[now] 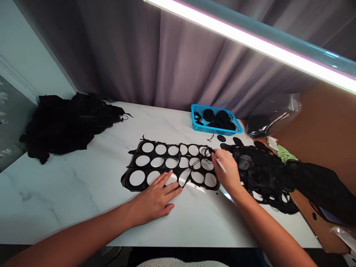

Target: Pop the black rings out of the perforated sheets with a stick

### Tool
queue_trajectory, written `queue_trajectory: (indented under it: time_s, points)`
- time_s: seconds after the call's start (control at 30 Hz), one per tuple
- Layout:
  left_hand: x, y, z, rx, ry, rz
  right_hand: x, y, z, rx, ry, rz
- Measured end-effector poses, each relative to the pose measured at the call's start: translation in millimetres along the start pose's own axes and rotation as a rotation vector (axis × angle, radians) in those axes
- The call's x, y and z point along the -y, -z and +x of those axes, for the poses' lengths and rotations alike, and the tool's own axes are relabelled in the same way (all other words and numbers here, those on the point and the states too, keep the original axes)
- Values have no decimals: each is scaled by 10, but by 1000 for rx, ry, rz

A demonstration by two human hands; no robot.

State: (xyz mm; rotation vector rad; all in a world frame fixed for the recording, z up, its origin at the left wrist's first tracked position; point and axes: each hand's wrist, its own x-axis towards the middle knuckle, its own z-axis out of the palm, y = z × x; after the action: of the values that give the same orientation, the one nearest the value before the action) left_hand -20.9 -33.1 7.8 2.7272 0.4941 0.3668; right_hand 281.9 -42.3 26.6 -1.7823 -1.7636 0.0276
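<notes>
Now left hand (154, 200) lies spread on black sheet (132, 161), right hand (226, 172) pinching white stick (221, 165).

A thin black sheet (164, 162) full of round holes lies flat on the white tabletop (83, 185), its edges rough and torn.

One end of the thin white stick (221, 166) hidden behind the right hand (226, 172)

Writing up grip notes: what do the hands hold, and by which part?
The right hand pinches a thin white stick by its upper end; the left hand holds nothing.
</notes>
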Motion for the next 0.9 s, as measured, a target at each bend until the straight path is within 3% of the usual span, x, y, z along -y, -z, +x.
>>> queue_trajectory:
  time_s: [0.1, 0.2, 0.33, 0.47, 0.6, 0.73, 0.8, 0.9]
  points:
    - [-8, 13, -3, 0, 5, -5, -207, 46, 168, -85, -214, 167]
    - [-26, 73, 2, 20, 7, -24, -118, 42, 197, 68, -393, 601]
    - [-56, 239, 3, 18, 69, -31, 204, -32, 185, 271, -553, 1064]
    - [-49, 398, -56, -29, 145, -28, 408, -123, 225, 418, -681, 1355]
    - [-20, 413, -205, -59, 212, -3, 531, -175, 235, 582, -781, 1510]
    - [-37, 306, -364, -68, 204, 56, 673, -241, 114, 763, -638, 1459]
    - [-61, 246, -419, -62, 196, 93, 752, -291, 7, 787, -470, 1278]
    - [-88, 179, -466, -66, 189, 143, 864, -368, -154, 712, -192, 875]
